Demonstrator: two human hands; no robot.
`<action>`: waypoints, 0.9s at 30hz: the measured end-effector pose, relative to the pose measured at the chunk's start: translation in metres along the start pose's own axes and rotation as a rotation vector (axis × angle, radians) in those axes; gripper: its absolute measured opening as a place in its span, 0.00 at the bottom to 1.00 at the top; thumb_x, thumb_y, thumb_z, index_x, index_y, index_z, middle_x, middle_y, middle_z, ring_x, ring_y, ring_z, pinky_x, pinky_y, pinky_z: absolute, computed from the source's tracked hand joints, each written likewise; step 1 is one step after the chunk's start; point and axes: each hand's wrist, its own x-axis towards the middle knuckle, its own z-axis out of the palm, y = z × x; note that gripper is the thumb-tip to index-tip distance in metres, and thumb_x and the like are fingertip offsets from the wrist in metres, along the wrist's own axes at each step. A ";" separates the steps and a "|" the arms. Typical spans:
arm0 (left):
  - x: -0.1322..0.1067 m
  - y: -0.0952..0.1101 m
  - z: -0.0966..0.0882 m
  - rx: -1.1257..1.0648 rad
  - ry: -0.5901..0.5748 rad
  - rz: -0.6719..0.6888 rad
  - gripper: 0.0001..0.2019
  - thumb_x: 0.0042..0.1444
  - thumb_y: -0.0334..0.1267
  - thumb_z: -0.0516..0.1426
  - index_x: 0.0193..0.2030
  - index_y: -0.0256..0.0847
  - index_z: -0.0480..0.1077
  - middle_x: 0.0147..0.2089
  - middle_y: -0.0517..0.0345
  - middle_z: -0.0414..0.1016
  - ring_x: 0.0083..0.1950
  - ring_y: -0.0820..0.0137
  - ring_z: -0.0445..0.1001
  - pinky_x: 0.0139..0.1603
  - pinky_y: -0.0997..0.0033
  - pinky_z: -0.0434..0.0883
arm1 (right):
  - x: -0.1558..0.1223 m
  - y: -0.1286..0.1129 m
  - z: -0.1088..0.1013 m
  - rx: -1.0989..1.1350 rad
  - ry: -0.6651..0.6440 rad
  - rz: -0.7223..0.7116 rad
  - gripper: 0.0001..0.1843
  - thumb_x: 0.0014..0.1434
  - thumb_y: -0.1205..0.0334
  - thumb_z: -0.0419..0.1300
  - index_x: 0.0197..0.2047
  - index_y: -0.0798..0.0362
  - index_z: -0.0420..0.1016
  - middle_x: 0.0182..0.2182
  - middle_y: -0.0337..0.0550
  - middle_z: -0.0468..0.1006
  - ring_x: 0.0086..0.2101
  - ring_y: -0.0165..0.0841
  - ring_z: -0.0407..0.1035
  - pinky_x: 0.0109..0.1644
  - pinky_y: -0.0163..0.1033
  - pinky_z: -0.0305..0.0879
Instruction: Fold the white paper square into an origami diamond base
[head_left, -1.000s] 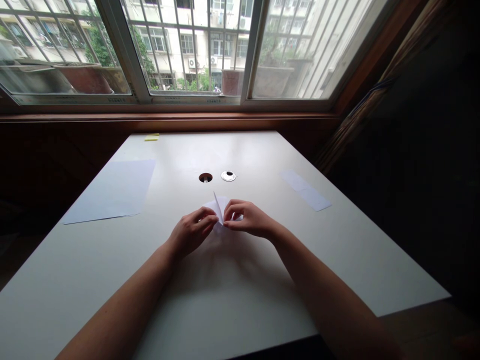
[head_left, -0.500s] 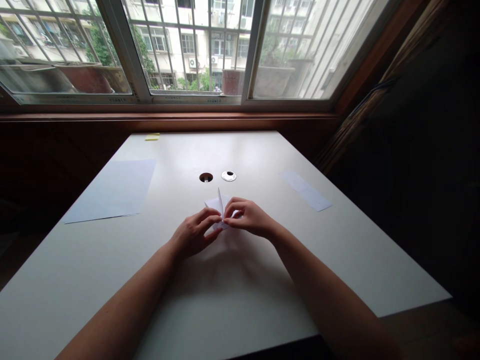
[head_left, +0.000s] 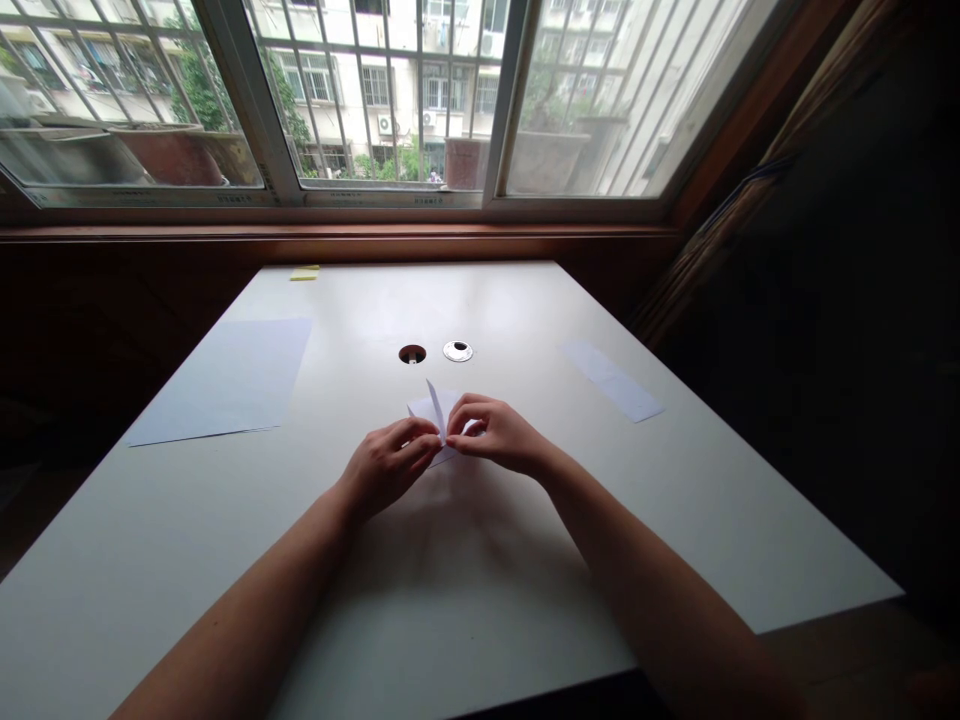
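A small piece of folded white paper (head_left: 437, 408) is held just above the middle of the table, one flap of it standing up. My left hand (head_left: 391, 460) pinches its near left side, thumb and fingers together. From the right, my right hand (head_left: 495, 430) pinches the same paper with thumb and forefinger, the other fingers curled. Both sets of fingertips almost meet at the base of the upright flap. The fingers cover part of the folds.
The white table (head_left: 465, 590) carries a sheet of paper (head_left: 225, 380) at left, a paper strip (head_left: 613, 380) at right and a yellow slip (head_left: 304, 273) at the far edge. Beyond the paper are a round hole (head_left: 412, 354) and a round cover (head_left: 457, 351). A barred window (head_left: 382, 100) stands behind.
My left thumb has closed up toward the fingers on the paper. The upright flap now leans more to the left. My right hand has hardly moved.
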 end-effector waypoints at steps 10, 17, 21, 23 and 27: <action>0.003 0.003 -0.003 0.048 -0.028 0.045 0.05 0.65 0.33 0.54 0.45 0.42 0.71 0.41 0.55 0.76 0.38 0.72 0.75 0.38 0.72 0.71 | 0.000 -0.001 0.001 -0.006 -0.008 -0.002 0.05 0.55 0.61 0.66 0.31 0.54 0.79 0.38 0.42 0.74 0.38 0.32 0.73 0.39 0.36 0.72; 0.004 0.002 -0.003 0.081 -0.031 0.073 0.07 0.64 0.32 0.56 0.47 0.42 0.69 0.40 0.56 0.77 0.38 0.70 0.74 0.37 0.71 0.70 | 0.000 0.000 0.000 0.012 -0.005 -0.011 0.04 0.55 0.61 0.66 0.31 0.53 0.79 0.38 0.42 0.74 0.38 0.32 0.72 0.39 0.36 0.72; 0.003 0.001 -0.003 0.113 -0.038 0.097 0.07 0.63 0.31 0.56 0.47 0.42 0.70 0.40 0.56 0.77 0.38 0.70 0.74 0.35 0.71 0.69 | 0.000 0.000 0.000 0.016 -0.006 -0.007 0.04 0.55 0.61 0.67 0.31 0.53 0.79 0.38 0.42 0.74 0.38 0.32 0.73 0.39 0.36 0.72; 0.003 0.000 -0.004 0.127 -0.033 0.115 0.07 0.63 0.31 0.56 0.48 0.42 0.70 0.41 0.56 0.77 0.38 0.70 0.74 0.35 0.71 0.69 | 0.000 0.000 0.000 0.016 -0.005 -0.005 0.05 0.55 0.61 0.67 0.31 0.53 0.79 0.38 0.42 0.74 0.38 0.32 0.73 0.39 0.36 0.72; 0.003 0.000 -0.006 0.160 -0.031 0.137 0.10 0.64 0.31 0.56 0.51 0.44 0.70 0.41 0.57 0.77 0.38 0.71 0.74 0.34 0.72 0.68 | 0.001 0.001 -0.001 0.021 0.003 -0.003 0.05 0.54 0.61 0.67 0.31 0.53 0.79 0.38 0.42 0.74 0.38 0.33 0.73 0.39 0.37 0.72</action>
